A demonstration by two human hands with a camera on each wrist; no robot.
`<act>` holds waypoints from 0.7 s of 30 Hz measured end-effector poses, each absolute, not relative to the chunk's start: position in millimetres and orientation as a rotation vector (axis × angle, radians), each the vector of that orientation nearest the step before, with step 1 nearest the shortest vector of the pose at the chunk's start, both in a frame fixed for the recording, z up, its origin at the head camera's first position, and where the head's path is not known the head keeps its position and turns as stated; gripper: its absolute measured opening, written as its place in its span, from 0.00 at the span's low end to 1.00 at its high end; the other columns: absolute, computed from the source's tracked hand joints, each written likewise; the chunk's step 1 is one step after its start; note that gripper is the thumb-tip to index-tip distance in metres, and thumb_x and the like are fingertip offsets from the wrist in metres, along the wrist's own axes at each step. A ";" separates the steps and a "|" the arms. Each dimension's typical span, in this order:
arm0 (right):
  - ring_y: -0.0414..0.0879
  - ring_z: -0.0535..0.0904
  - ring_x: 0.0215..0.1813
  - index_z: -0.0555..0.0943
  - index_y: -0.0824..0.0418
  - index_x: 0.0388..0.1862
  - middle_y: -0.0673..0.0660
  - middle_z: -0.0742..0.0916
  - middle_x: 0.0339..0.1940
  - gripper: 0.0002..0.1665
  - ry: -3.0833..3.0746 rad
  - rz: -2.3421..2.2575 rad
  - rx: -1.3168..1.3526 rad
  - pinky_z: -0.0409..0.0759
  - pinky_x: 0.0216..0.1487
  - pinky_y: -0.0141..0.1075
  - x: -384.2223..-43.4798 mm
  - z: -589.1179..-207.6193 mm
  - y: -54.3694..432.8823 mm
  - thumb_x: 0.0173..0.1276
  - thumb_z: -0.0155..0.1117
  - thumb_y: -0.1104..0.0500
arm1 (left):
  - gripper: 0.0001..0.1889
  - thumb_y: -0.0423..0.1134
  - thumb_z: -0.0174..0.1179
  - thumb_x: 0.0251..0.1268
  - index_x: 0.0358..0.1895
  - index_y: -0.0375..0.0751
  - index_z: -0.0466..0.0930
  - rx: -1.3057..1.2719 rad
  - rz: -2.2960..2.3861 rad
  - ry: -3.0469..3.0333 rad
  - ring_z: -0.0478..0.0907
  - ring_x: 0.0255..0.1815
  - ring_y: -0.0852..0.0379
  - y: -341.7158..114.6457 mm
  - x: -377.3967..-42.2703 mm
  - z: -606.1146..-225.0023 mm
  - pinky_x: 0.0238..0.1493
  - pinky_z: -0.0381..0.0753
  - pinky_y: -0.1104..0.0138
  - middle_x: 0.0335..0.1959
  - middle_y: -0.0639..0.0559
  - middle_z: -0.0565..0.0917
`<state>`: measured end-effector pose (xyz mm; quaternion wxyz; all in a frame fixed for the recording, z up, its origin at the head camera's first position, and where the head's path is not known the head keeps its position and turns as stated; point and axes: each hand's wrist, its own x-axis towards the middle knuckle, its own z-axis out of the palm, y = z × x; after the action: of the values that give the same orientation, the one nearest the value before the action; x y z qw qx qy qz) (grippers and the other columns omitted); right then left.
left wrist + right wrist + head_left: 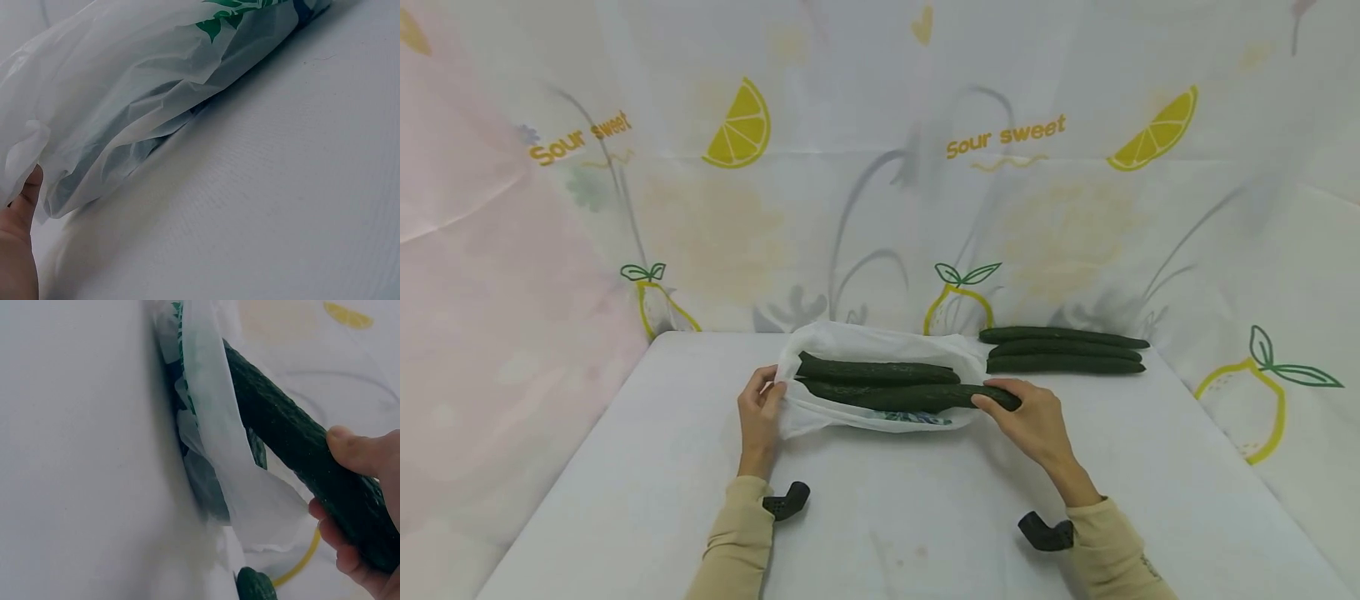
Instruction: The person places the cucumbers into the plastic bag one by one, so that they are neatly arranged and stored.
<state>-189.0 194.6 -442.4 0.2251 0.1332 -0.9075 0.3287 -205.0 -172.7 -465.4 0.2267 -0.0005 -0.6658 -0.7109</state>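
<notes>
A white plastic bag (pixel 850 333) with green print lies on the table, its mouth spread wide. One cucumber (pixel 880 372) rests inside it. My left hand (pixel 760 410) pinches the bag's left edge between thumb and fingers; in the left wrist view only the thumb side of that hand (pixel 22 219) shows. With my right hand (pixel 1030 417) I grip the right end of a second cucumber (pixel 895 395), most of which lies within the bag opening. The right wrist view shows this cucumber (pixel 281 425) slanting over the bag's rim (pixel 212 394), thumb on top and fingers beneath.
Several more cucumbers (pixel 1063 350) lie side by side at the table's back right, just beyond the bag. A printed cloth (pixel 865 208) hangs behind the white table (pixel 880 517). Black devices (pixel 787 501) are fixed at both sleeves.
</notes>
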 end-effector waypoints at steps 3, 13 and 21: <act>0.54 0.84 0.46 0.86 0.58 0.44 0.57 0.88 0.42 0.22 -2.498 0.896 0.375 0.79 0.46 0.48 -189.4 -439.6 191.4 0.52 0.74 0.48 | 0.12 0.21 0.49 0.61 0.47 0.21 0.75 -0.001 -1.952 -1.837 0.77 0.30 0.67 -172.5 -205.1 -465.6 0.32 0.72 0.77 0.36 0.51 0.76; 0.54 0.85 0.42 0.86 0.60 0.41 0.58 0.89 0.39 0.20 -2.469 0.859 0.460 0.80 0.42 0.48 -192.0 -434.7 175.0 0.51 0.74 0.50 | 0.12 0.22 0.49 0.62 0.47 0.25 0.76 0.017 -1.958 -1.815 0.77 0.29 0.68 -179.4 -219.9 -488.1 0.31 0.72 0.77 0.36 0.54 0.77; 0.40 0.73 0.15 0.86 0.57 0.42 0.51 0.83 0.17 0.23 -2.584 0.891 0.382 0.79 0.38 0.44 -193.5 -432.0 166.1 0.55 0.70 0.43 | 0.11 0.23 0.49 0.61 0.45 0.26 0.77 0.012 -1.906 -1.817 0.76 0.28 0.68 -177.9 -220.1 -489.7 0.30 0.71 0.78 0.35 0.55 0.76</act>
<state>-193.5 166.1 -432.0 0.1897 0.1358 -0.9193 0.3171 -220.1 -177.9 -489.7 0.2513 0.0045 -0.6680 -0.7005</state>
